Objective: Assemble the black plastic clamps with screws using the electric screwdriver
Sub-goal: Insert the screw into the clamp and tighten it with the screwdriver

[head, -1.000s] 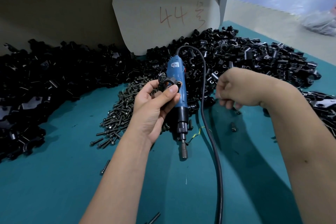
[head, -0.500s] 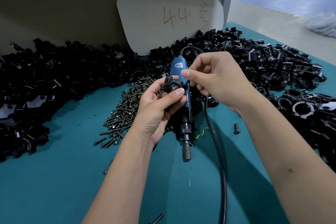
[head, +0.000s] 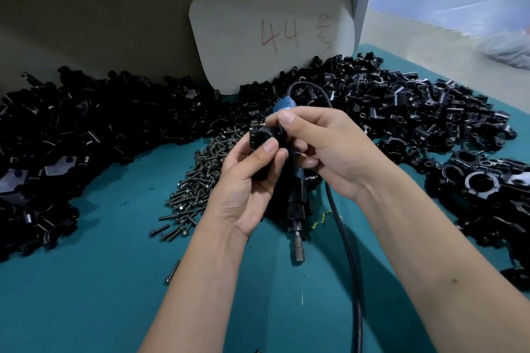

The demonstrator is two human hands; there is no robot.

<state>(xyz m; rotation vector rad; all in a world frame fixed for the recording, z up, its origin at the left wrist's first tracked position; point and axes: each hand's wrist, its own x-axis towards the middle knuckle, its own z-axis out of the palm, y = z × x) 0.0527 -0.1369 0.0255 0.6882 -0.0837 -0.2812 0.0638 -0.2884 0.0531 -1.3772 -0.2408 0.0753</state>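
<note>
The left hand (head: 246,180) grips a black clamp (head: 262,136) between thumb and curled fingers, held up over the teal table (head: 86,281), while the right hand (head: 324,149) pinches at the clamp's far upper side with thumb and forefinger closed together; whether those fingertips hold a screw or a second clamp piece cannot be told, since the part is dark and mostly covered. In the single head view, the electric screwdriver (head: 295,200) lies flat on the table just beneath both hands, its blue body largely hidden behind them, its bit end pointing toward the person and its black cable (head: 350,266) trailing down out of the bottom edge. A heap of loose screws (head: 198,180) sits just left of the hands, and black clamp parts (head: 415,112) are piled around the back and both sides of the table, below a card marked "44" (head: 272,34). The step in hand looks like fitting the pieces together by hand, before any driving. The next move probably calls for seating a screw in the clamp's hole, then freeing the right hand to pick up the screwdriver and line its bit on the screw head. The hole itself and any screw in it are not visible, and the piles at the edges run out of frame.
</note>
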